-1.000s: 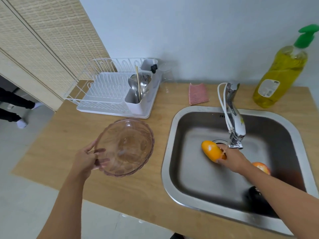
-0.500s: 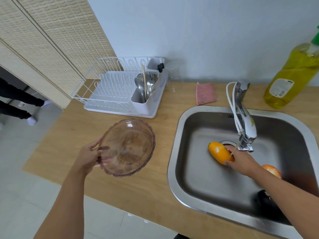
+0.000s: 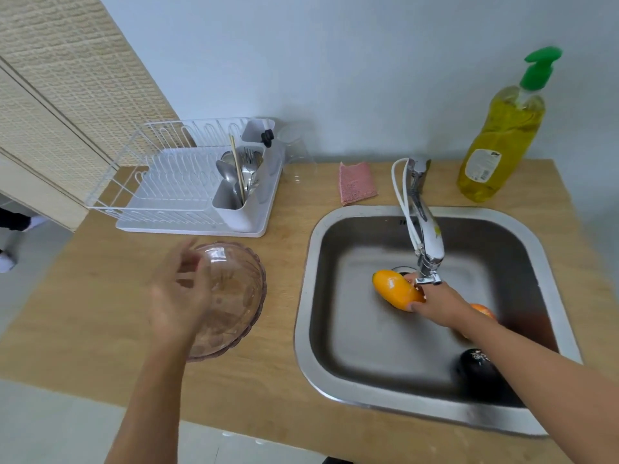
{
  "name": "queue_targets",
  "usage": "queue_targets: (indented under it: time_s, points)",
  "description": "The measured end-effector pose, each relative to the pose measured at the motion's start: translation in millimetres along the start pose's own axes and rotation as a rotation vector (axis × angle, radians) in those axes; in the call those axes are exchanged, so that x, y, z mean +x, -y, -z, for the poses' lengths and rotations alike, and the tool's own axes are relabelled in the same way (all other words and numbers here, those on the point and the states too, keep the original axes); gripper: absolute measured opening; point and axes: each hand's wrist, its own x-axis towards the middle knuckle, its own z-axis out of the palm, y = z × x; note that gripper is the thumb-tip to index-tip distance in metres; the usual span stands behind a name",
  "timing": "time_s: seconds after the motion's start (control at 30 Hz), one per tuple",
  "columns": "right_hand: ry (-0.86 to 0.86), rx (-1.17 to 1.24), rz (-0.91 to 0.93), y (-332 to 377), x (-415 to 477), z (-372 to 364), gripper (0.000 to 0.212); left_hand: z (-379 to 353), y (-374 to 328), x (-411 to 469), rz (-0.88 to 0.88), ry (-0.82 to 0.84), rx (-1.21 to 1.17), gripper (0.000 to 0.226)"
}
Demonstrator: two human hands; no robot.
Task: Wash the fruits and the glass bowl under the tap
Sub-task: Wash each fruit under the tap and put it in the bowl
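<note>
Water is not clearly visible, but the right hand point(image 3: 438, 301) holds a yellow-orange mango point(image 3: 397, 289) directly under the spout of the tap point(image 3: 425, 239), inside the steel sink point(image 3: 315, 262). The fingers are closed around the right end of the fruit, and the thumb lies below it. Behind the right wrist another orange-red fruit point(image 3: 482, 309) lies on the sink floor (only a small part of it shows). A dark fruit point(image 3: 477, 365) rests near the front right corner of the sink, partly covered by the forearm.

On the wooden counter point(image 3: 284, 380), left of the sink, stands the glass bowl point(image 3: 234, 296), pinkish and transparent. The left hand point(image 3: 177, 296) is blurred in front of its left side; the fingers look spread, and I cannot tell if they touch the rim.

At the back stand a white dish rack point(image 3: 187, 192) with cutlery, a pink cloth point(image 3: 356, 182) and a bottle of yellow dish soap point(image 3: 502, 139).
</note>
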Motion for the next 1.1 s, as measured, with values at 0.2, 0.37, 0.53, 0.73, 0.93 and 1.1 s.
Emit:
queue_targets:
  time_s: [0.2,0.37,0.53,0.73,0.93,1.1]
  points:
    - [0.007,0.033,0.039,-4.7,-15.4,14.7,0.071,-118.8,-26.1,-53.8,-0.3,0.708,-0.031,0.049]
    - [0.024,0.151,0.051,-11.8,-23.1,23.7,0.07,-184.2,-30.4,-71.5,-0.267,1.032,0.138,0.082]
    - [0.096,0.249,0.084,-16.6,-27.7,29.6,0.064,-215.5,-40.7,-77.1,-0.324,1.093,0.178,0.098]
    - [0.185,0.393,0.101,-20.6,-31.6,35.1,0.065,-231.3,-51.0,-84.7,-0.282,1.069,0.052,0.085]
    - [0.032,0.275,0.18,-12.7,-36.6,30.2,0.07,-234.2,-61.5,-82.0,-0.168,1.095,0.013,0.071]
    - [0.155,0.544,0.125,-21.4,-34.3,38.7,0.07,-231.9,-67.9,-79.5,-0.227,1.052,-0.076,0.071]
